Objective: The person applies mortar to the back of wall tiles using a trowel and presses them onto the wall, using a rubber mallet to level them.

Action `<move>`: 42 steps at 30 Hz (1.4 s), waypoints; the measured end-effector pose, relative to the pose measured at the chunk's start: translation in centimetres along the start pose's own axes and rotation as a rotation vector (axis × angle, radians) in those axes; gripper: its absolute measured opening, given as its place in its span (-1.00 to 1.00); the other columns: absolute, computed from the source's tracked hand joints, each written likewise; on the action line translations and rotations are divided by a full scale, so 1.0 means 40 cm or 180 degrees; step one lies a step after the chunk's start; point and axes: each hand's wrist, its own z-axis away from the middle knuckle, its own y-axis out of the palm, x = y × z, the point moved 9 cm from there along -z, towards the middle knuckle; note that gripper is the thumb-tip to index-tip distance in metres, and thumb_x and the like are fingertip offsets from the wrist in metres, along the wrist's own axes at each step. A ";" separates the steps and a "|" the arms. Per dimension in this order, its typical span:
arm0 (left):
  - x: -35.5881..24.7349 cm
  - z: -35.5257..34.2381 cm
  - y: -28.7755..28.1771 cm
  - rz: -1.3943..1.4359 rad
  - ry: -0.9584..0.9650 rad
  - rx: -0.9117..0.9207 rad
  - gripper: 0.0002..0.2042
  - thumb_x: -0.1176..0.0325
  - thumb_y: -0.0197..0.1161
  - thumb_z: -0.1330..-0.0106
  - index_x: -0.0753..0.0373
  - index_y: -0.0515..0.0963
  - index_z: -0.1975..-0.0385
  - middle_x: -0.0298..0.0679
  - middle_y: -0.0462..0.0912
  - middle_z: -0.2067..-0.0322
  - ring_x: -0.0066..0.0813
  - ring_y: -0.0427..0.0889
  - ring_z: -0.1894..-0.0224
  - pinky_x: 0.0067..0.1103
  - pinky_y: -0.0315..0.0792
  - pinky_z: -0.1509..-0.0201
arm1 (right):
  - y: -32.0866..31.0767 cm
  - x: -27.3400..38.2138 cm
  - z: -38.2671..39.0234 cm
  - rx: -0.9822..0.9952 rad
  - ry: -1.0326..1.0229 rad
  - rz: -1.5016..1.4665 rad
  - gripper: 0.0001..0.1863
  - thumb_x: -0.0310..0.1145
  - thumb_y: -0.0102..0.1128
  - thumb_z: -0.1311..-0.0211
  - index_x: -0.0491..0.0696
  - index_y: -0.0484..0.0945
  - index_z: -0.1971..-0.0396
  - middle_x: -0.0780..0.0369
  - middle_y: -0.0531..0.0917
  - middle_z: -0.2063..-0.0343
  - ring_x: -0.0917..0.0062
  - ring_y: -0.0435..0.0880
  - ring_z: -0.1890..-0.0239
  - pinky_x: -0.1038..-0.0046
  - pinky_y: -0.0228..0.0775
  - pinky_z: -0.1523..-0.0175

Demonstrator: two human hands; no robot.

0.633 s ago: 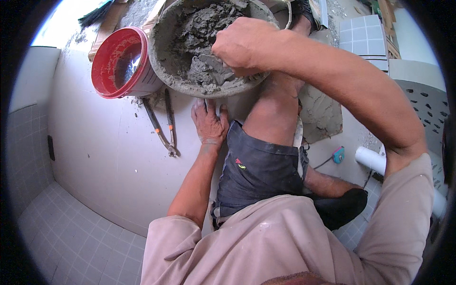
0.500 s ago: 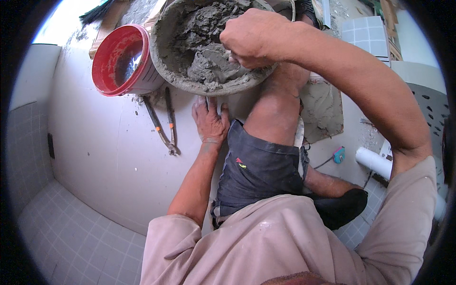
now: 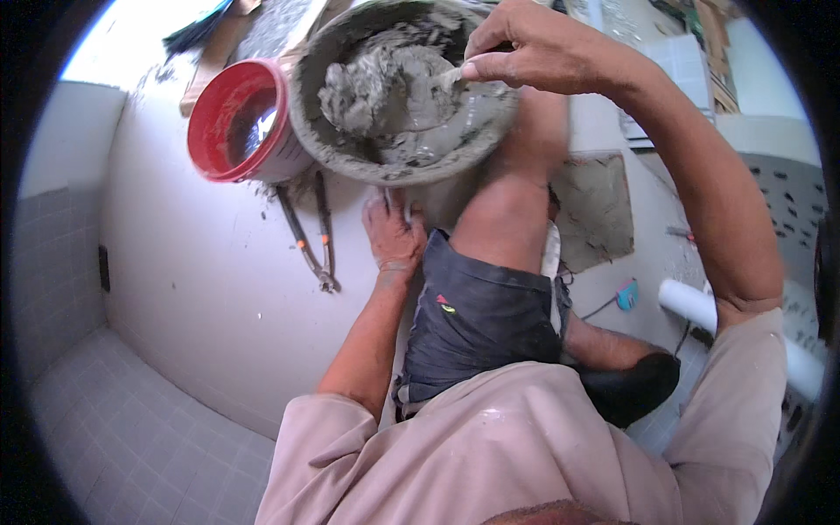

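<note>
A grey bowl (image 3: 350,162) full of wet grey mortar (image 3: 385,87) sits at the top centre. My right hand (image 3: 534,48) is over its right side, shut on a tool whose mortar-covered blade (image 3: 448,77) dips into the mix. My left hand (image 3: 394,232) rests flat on the white floor just below the bowl's near rim, fingers apart, holding nothing. My bent knee and dark shorts (image 3: 477,315) lie to the right of that hand.
A red bucket (image 3: 236,122) stands touching the bowl's left side. Pincers with orange-tipped handles (image 3: 311,236) lie on the white floor below it. A mortar-smeared tile (image 3: 595,210), a white pipe (image 3: 700,306) and grey wall tiles (image 3: 96,420) are around.
My right hand has shifted right and up, drawing the tool's blade to the bowl's right side. The view has moved closer to the bowl. My left hand stays planted.
</note>
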 end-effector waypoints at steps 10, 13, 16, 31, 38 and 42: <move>0.036 0.005 0.034 0.0873 0.0156 -0.0095 -0.39 0.23 0.12 -0.30 0.52 0.27 -0.28 0.26 0.48 -0.13 0.15 0.49 -0.14 -0.26 0.37 -0.21 | 0.127 -0.202 0.684 -0.1841 0.2213 -0.0110 -0.65 -0.22 0.18 -0.13 -0.11 0.69 0.18 -0.01 0.71 0.37 0.14 0.70 0.28 0.26 0.51 0.12; -0.020 0.011 0.019 0.0457 0.0217 0.0056 -0.32 0.07 0.14 -0.35 0.51 0.24 -0.30 0.30 0.46 -0.12 0.23 0.45 -0.16 -0.21 0.33 -0.24 | 0.282 -0.225 0.892 -0.2186 0.3139 -0.0650 -0.68 -0.29 0.16 -0.13 -0.10 0.67 0.15 -0.04 0.69 0.35 0.11 0.69 0.28 0.21 0.51 0.13; -0.034 0.011 0.004 0.0776 0.0166 0.0042 -0.24 -0.08 0.15 -0.34 0.51 0.24 -0.29 0.30 0.49 -0.07 0.29 0.46 -0.11 -0.19 0.34 -0.23 | 0.425 -0.246 0.969 -0.2391 0.3457 -0.0937 -0.72 -0.36 0.14 -0.15 -0.15 0.64 0.18 -0.07 0.67 0.33 0.06 0.68 0.25 0.14 0.48 0.09; 0.016 0.025 0.070 -0.0023 0.0283 0.0241 -0.34 -0.05 0.18 -0.28 0.36 0.34 -0.22 0.08 0.49 -0.13 -0.01 0.43 -0.16 -0.25 0.26 -0.26 | 0.647 -0.353 1.000 -0.2207 0.3490 -0.0439 -0.78 -0.48 0.15 -0.12 -0.20 0.42 0.23 -0.04 0.57 0.25 -0.03 0.62 0.19 0.07 0.48 0.08; 0.122 0.030 0.077 -0.1229 0.0504 0.0216 -0.34 -0.04 0.11 -0.32 0.39 0.30 -0.26 0.10 0.43 -0.18 0.01 0.37 -0.23 -0.22 0.17 -0.33 | 0.653 -0.371 0.986 -0.2438 0.3356 -0.0332 -0.80 -0.51 0.09 -0.16 -0.18 0.46 0.20 -0.06 0.59 0.19 -0.03 0.59 0.10 0.00 0.44 0.02; 0.167 0.056 0.148 -0.2022 0.0625 0.0299 -0.33 -0.03 0.07 -0.35 0.40 0.27 -0.28 0.12 0.39 -0.20 0.02 0.33 -0.27 -0.21 0.12 -0.37 | 0.611 -0.323 0.975 -0.2328 0.3072 -0.0300 -0.74 -0.50 0.19 -0.10 -0.16 0.45 0.18 -0.01 0.56 0.21 0.00 0.58 0.12 0.03 0.44 0.02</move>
